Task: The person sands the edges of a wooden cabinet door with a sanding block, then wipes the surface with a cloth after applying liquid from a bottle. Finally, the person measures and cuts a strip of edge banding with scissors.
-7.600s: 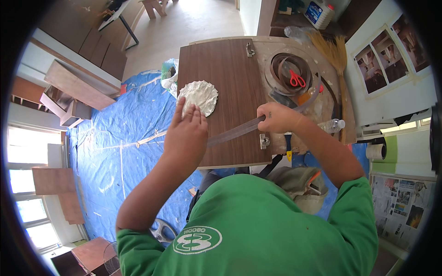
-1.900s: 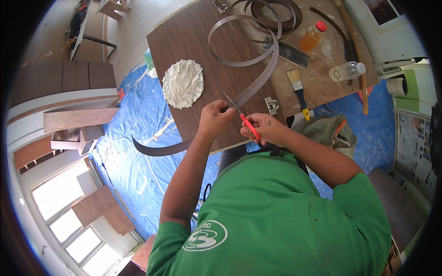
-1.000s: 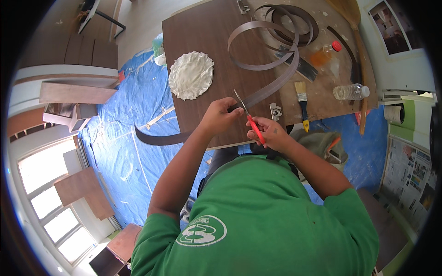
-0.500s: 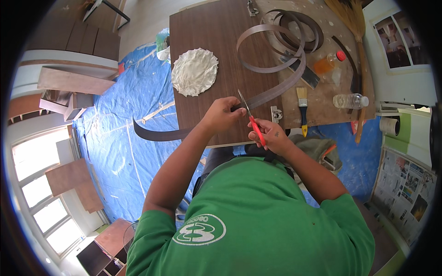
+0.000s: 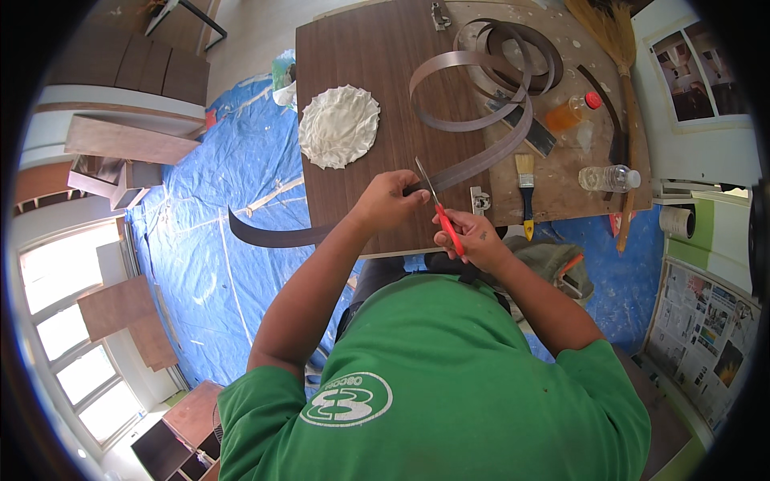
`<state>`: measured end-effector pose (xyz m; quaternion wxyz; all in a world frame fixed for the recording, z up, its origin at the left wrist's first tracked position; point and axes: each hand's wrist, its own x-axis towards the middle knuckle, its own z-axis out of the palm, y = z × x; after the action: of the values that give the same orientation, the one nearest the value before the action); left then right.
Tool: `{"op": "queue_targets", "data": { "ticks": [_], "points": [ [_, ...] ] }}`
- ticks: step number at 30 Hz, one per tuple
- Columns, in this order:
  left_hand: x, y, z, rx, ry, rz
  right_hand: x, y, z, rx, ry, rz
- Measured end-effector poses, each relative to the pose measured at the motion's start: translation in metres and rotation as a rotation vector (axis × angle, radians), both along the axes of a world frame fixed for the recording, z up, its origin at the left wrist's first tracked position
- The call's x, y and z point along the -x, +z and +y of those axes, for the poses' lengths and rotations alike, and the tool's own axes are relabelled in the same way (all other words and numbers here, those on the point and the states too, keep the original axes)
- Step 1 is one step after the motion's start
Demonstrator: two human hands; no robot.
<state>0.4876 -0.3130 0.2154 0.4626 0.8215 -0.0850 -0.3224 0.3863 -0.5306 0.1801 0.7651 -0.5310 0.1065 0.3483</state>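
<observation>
My left hand (image 5: 388, 199) pinches a long dark brown edging strip (image 5: 477, 162) near the front of a brown wood-grain panel (image 5: 393, 64). One end of the strip hangs out past the panel's left edge, under my left forearm. Its other part loops up to the right into a loose coil. In my right hand (image 5: 475, 238) are red-handled scissors (image 5: 447, 227), closed around by the fingers. The metal blades point up and away, lying at the strip just right of my left fingertips. Whether the blades are parted is hard to make out.
A crumpled whitish round cloth (image 5: 339, 127) lies on the panel. To the right are a paintbrush (image 5: 525, 192), a red-capped bottle of orange liquid (image 5: 568, 113), a clear bottle (image 5: 608, 178) and a broom (image 5: 626, 96). Metal hinges (image 5: 480, 200) sit on the panel's edge. Blue sheeting (image 5: 216, 297) covers the floor.
The strip's loops and its free left end have shifted slightly. Both hands stay almost in place, with the scissors still at the strip.
</observation>
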Motion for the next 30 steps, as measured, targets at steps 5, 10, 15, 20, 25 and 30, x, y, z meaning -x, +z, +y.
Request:
{"op": "queue_targets", "data": {
  "ticks": [5, 10, 15, 20, 25, 30],
  "points": [
    [0.0, -0.001, 0.0, -0.007, -0.013, -0.009, 0.001, 0.002, 0.001, -0.034, -0.042, 0.011],
    [0.0, -0.005, -0.001, 0.026, -0.004, -0.032, 0.0, 0.004, -0.001, -0.054, -0.039, -0.001],
    [-0.006, 0.007, 0.002, 0.049, -0.02, 0.143, 0.003, 0.004, 0.002, 0.014, -0.044, -0.061],
    [-0.008, 0.016, 0.004, 0.083, 0.008, 0.283, 0.001, 0.003, 0.0, -0.026, -0.066, -0.039],
    [-0.005, 0.018, 0.0, 0.006, 0.03, 0.149, -0.009, 0.016, 0.0, -0.031, -0.01, 0.01],
    [-0.004, 0.013, 0.002, -0.011, 0.015, 0.086, -0.008, 0.017, 0.002, -0.039, -0.009, 0.015]
  ]
}}
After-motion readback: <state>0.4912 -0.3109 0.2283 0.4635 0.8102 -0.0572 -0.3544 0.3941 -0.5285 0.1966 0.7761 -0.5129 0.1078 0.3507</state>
